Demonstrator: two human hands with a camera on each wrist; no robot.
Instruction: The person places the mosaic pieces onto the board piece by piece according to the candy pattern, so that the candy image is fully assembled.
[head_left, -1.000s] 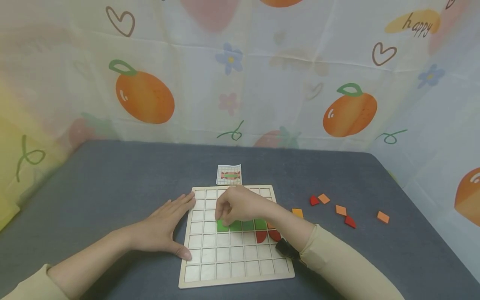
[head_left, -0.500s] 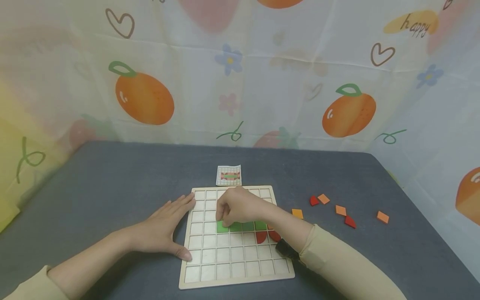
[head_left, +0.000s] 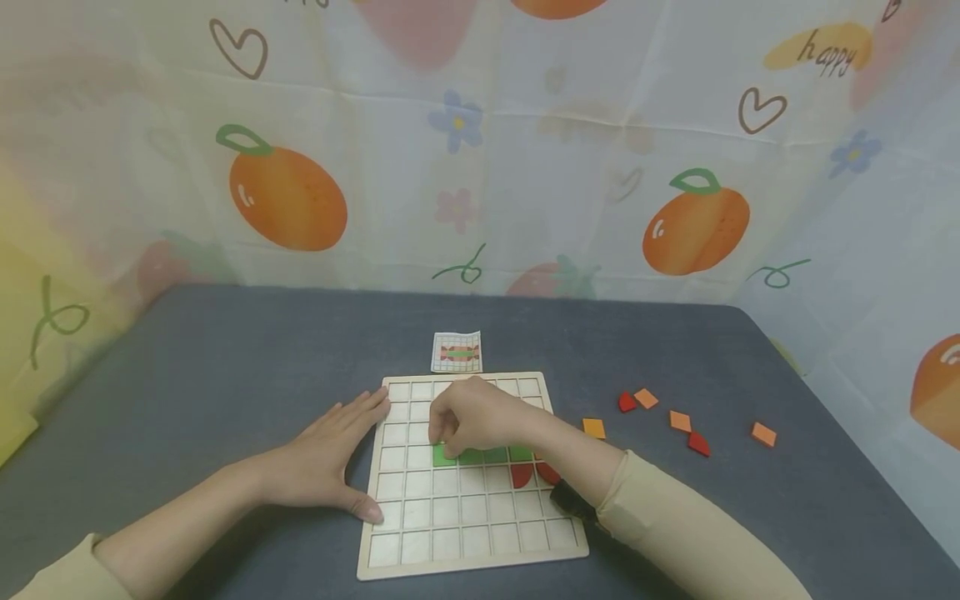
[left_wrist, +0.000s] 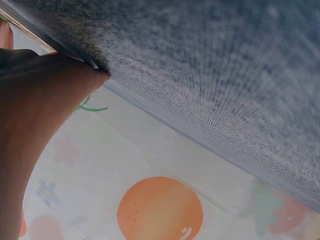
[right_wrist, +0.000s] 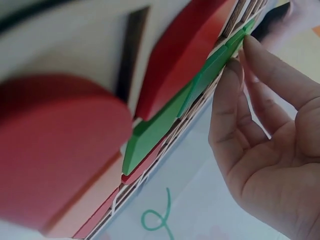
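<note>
A pale gridded wooden board (head_left: 461,508) lies on the dark table. My left hand (head_left: 318,462) rests with spread, straight fingers along its left edge, thumb on the near part of the frame. Over the board's middle, my right hand (head_left: 480,414) has curled fingers and pinches a green square tile (head_left: 439,457) at the left end of a green row. In the right wrist view, thumb and fingertips meet at the far end of the green tiles (right_wrist: 210,70). Red curved tiles (head_left: 521,476) sit in cells just below the row. My right hand and forearm hide part of the board.
A small pattern card (head_left: 457,352) lies beyond the board's far edge. To the right are loose tiles: a yellow-orange one (head_left: 593,428), orange ones (head_left: 680,421) and red ones (head_left: 698,443). A printed curtain (head_left: 525,167) hangs behind the table.
Both hands stay almost where they were, the right one still at the left end of the green row. The head view has shifted very slightly.
</note>
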